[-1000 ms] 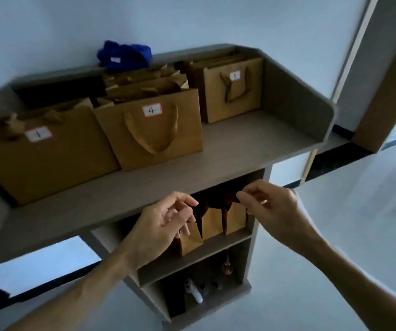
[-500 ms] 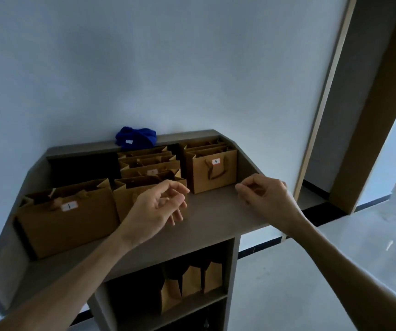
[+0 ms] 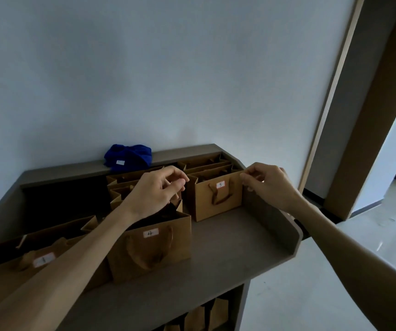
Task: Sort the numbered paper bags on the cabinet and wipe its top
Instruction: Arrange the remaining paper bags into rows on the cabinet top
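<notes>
Brown paper bags with white number labels stand on the grey cabinet top (image 3: 228, 249). Bag 5 (image 3: 218, 201) stands at the back right. My right hand (image 3: 268, 185) pinches its upper right corner. My left hand (image 3: 156, 191) reaches over bag 4 (image 3: 154, 256), its thumb and curled fingers closing on the upper left corner of bag 5. Bag 1 (image 3: 22, 268) stands at the front left, partly behind my left forearm. A crumpled blue cloth (image 3: 127, 157) lies on the back ledge.
More brown bags (image 3: 125, 185) stand behind bag 4, and others (image 3: 206, 164) behind bag 5. A raised rim (image 3: 285, 232) runs round the cabinet's sides and back. Small bags (image 3: 206, 316) sit on the shelf below. A door frame (image 3: 330, 96) stands to the right.
The view has lifted from the lower shelf to the cabinet top. Both hands have risen and moved forward from the front edge to the top corners of bag 5.
</notes>
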The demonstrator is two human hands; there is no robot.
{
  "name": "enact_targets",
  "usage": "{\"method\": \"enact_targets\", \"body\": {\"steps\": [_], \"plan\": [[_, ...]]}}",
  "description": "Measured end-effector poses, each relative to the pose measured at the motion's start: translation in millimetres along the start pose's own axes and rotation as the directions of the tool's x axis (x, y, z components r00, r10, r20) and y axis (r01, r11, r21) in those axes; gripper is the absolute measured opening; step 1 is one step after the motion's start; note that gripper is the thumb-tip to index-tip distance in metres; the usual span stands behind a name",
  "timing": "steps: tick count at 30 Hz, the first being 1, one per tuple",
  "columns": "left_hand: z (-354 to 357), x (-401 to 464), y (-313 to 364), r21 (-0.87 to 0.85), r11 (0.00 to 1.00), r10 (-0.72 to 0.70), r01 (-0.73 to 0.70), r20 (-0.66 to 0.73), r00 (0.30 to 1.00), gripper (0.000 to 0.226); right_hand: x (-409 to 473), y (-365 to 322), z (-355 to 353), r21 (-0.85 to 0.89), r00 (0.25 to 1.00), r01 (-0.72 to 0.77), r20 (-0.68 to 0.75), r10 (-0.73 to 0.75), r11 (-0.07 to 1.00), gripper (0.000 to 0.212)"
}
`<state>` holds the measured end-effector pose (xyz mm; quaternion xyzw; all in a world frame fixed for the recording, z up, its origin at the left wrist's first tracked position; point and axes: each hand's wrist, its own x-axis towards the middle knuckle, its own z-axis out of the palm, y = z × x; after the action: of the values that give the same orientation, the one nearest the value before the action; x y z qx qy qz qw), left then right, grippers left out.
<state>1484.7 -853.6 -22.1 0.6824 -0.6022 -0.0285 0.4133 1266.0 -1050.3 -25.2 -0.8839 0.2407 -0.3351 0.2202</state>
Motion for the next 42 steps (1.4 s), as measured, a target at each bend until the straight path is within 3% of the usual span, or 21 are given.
{"method": "enact_targets", "body": {"steps": [7, 16, 22, 26, 30, 35, 42], "plan": [[37.4, 64.4, -44.0, 0.224, 0.974, 0.014, -0.037, 0.106, 0.994, 0.014, 51.5, 36.1, 10.9, -0.057, 0.998, -0.056, -0.010, 0.056, 0.997, 0.006], [95.3, 112.1, -64.8, 0.621, 0.780, -0.112, -0.076, 0.258, 0.960, 0.038, 107.5, 65.7, 12.8, -0.022, 0.999, -0.045, 0.013, 0.045, 0.999, 0.013], [99.1, 116.3, -63.1, 0.622, 0.773, -0.099, -0.123, 0.311, 0.945, 0.024, 137.9, 85.6, 22.3, -0.036, 0.996, -0.014, 0.086, 0.018, 0.999, 0.012], [89.3, 99.3, -51.0, 0.601, 0.779, -0.099, -0.180, 0.401, 0.911, 0.030, 145.1, 98.5, 36.4, -0.131, 0.963, 0.094, 0.262, -0.057, 0.987, 0.017], [85.0, 87.6, -41.3, 0.568, 0.802, -0.129, -0.186, 0.468, 0.874, 0.029, 142.5, 108.9, 54.0, -0.172, 0.870, 0.254, 0.471, -0.147, 0.952, 0.024], [88.5, 86.2, -42.2, 0.546, 0.817, -0.121, -0.185, 0.476, 0.871, 0.030, 142.4, 111.7, 57.4, -0.104, 0.861, 0.256, 0.477, -0.177, 0.961, 0.020], [86.6, 98.6, -53.6, 0.542, 0.834, -0.140, -0.103, 0.389, 0.911, 0.029, 153.2, 117.0, 72.1, -0.118, 0.908, 0.206, 0.392, -0.145, 0.971, 0.021]]}}
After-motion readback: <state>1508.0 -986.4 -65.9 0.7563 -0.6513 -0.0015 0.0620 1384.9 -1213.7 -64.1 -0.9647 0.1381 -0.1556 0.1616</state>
